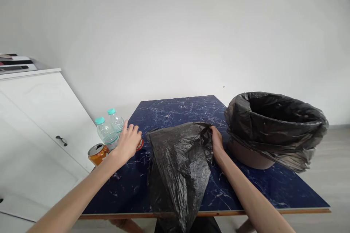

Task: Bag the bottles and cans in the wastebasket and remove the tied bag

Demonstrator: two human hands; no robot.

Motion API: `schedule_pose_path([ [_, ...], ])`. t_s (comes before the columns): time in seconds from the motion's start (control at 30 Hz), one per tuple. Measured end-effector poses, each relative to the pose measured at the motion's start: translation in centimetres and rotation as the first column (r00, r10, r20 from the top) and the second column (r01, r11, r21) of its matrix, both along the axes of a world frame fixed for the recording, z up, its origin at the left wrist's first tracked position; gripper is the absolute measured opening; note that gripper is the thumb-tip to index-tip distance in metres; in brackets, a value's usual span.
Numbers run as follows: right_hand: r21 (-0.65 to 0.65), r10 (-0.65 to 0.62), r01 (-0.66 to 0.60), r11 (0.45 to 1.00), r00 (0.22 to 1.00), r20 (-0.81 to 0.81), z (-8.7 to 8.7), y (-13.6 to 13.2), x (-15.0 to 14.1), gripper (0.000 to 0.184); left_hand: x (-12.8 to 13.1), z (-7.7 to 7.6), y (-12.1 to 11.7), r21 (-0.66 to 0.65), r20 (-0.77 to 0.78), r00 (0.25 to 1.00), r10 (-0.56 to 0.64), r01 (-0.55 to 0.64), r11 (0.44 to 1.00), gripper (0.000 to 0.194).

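Blue tabletop [175, 111]: left hand [128, 140] half-hides illegible red label [140, 145]

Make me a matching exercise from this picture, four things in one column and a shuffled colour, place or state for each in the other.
Column one:
1. Orange can
2. Two clear bottles
3. Bin
4. Right hand

Column two:
A. Black liner folded over its rim
B. Gripping the loose black bag by its edge
C. Turquoise caps on
D. Silvery top with a dark opening

Right pairs: 1-D, 2-C, 3-A, 4-B.
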State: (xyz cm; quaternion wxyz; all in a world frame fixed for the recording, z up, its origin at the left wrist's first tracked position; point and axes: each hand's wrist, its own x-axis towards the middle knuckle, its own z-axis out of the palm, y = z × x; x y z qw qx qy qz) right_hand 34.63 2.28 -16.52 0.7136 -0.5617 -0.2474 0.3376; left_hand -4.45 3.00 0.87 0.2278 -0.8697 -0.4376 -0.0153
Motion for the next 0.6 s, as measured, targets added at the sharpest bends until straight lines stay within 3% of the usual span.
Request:
schedule_pose_path([
  [0.27,-0.064,0.02,-0.027,0.998,0.993,-0.114,0.9,-0.3,-0.3,0.034,0.7,-2.5,4.2,-0.036,-0.045,0.998,0.038,-0.039,0.999,0.02],
  [0.6,-0.083,0.008,-0.016,0.996,0.996,-0.089,0.7,0.0,-0.1,0.034,-0.5,-2.7,5.4,-0.06,-0.054,0.996,0.072,-0.075,0.995,0.019],
])
